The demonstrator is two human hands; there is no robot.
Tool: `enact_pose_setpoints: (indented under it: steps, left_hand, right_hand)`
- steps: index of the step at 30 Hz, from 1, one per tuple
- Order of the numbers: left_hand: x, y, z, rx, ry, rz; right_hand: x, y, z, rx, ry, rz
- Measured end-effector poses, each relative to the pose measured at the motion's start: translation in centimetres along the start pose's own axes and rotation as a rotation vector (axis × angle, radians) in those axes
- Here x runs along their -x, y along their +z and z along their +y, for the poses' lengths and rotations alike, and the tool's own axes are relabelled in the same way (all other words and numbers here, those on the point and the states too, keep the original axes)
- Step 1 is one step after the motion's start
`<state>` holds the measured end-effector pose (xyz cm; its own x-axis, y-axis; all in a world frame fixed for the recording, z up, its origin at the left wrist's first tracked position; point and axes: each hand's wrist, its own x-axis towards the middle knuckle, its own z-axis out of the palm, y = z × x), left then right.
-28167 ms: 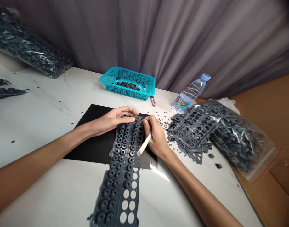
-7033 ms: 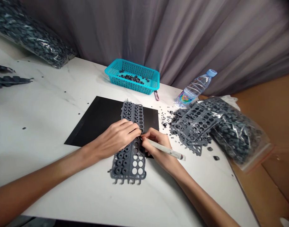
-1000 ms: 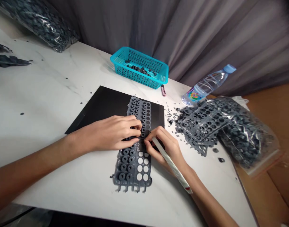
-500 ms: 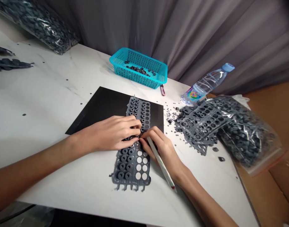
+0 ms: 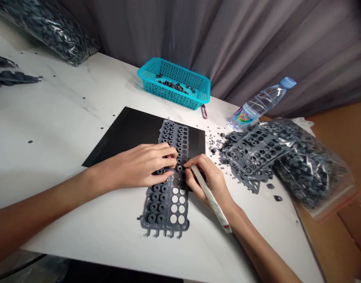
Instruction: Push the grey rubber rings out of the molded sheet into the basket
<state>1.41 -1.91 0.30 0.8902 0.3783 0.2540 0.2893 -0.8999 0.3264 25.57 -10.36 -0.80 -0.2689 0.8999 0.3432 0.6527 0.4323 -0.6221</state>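
Observation:
A dark grey moulded rubber sheet [image 5: 168,200] lies lengthwise before me, its left columns full of ring-shaped rubber parts and its near right columns showing round holes. My left hand [image 5: 151,163] is bent over the sheet's middle, curled fingers and thumb pressing it down. In my right hand [image 5: 208,179] is a slim white tool [image 5: 211,200], slanting back past the wrist; its working tip is hidden. The right thumb and index finger are slightly apart beside a single rubber ring [image 5: 179,168] at the sheet's right columns.
A black board [image 5: 121,135] lies under the sheet's far half. Behind it stands a turquoise basket [image 5: 171,92] with small dark parts, near a pink cutter [image 5: 204,112]. To the right are a water bottle [image 5: 257,104], punched sheets [image 5: 248,157] and a filled plastic bag [image 5: 313,169]. Another bag [image 5: 59,31] sits far left.
My right hand has moved slightly right and away from the left fingertips, with the white tool in it. A rubber ring now shows between the hands. The left hand stays put.

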Motion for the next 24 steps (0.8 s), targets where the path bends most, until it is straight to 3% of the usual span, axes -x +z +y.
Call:
enact_pose_setpoints:
  steps: [15, 19, 24]
  left_hand:
    - [-0.7, -0.1, 1.1, 0.091, -0.181, -0.019]
    - [-0.9, 0.7, 2.0, 0.082, -0.288, 0.04]
    - [-1.0, 1.2, 2.0, 0.142, -0.326, 0.03]
  right_hand:
    - [0.0, 0.8, -0.5, 0.035, 0.018, -0.062]
    - [-0.2, 1.1, -0.6, 0.051, 0.08, 0.008]
    - [-0.5, 1.5, -1.0, 0.005, 0.27, 0.171]
